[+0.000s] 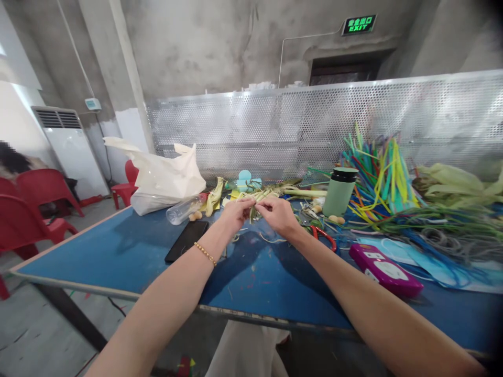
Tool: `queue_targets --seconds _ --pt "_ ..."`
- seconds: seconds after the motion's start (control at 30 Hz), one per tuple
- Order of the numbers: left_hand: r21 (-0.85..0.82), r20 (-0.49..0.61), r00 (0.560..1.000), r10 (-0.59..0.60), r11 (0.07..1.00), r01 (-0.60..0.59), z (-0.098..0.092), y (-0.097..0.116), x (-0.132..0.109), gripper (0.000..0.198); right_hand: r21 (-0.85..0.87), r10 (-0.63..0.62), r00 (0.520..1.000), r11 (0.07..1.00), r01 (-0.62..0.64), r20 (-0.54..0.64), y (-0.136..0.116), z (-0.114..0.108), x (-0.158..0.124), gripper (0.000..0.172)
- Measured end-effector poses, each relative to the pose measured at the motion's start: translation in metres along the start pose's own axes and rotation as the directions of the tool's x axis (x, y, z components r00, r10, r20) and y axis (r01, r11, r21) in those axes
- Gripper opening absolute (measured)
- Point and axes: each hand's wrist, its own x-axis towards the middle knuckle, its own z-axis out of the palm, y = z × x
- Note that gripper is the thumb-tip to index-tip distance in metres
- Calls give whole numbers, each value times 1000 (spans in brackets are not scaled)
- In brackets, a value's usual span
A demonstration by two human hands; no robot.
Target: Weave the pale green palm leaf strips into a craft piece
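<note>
Both hands meet over the middle of the blue table (118,256). My left hand (239,212), with a gold beaded bracelet on its wrist, has its fingers closed on pale green plant strips (267,192). Close to its right, my right hand (278,213) pinches the same strips between thumb and fingers. The strips spread out behind the fingertips, and where they end among the other plant pieces cannot be made out. A black phone (186,241) lies left of my left forearm. Red-handled scissors (325,238) lie right of my right hand.
At the left stand a white plastic bag (167,175) and a clear bottle (183,212). A green cup (340,193), colourful strips (393,178), a magenta device (385,269) and light-blue masks (440,267) are at the right. A perforated metal panel (236,131) rises behind. Red chairs (47,191) stand far left.
</note>
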Motion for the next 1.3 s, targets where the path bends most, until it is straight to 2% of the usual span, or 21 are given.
queue_targets --seconds 0.2,0.3,0.43,0.53,0.77,0.97,1.1,1.23,1.3 --pt "5 72 994 78 997 -79 4 -4 -4 21 -46 148 989 988 -149 -21 1 4 -1 24" --pt "-6 113 990 79 997 -79 7 -6 -7 22 -128 143 990 981 -143 -7 -4 4 -3 23" --pt "4 136 991 19 1000 -20 7 -7 -7 21 -294 155 988 943 -156 -29 -9 2 -5 13" --pt "22 126 992 4 1000 -7 5 -5 -7 21 -312 154 988 938 -153 -23 -9 1 -5 12" --pt "12 191 981 19 1000 -21 3 3 -8 24 -177 133 991 975 -134 -19 -4 -1 -1 13" --pt "36 140 990 24 999 -29 1 6 -6 26 -112 118 993 987 -119 -22 -2 -6 3 12" --pt "45 153 988 35 998 -43 -1 8 -3 26 -83 165 986 983 -167 -22 -1 -12 7 9" --pt "13 165 986 38 999 -40 -2 8 -1 27 121 213 976 968 -218 53 0 -16 9 10" --pt "-9 159 986 55 999 -54 -1 6 -1 28 273 263 954 916 -294 144 -1 -15 7 21"
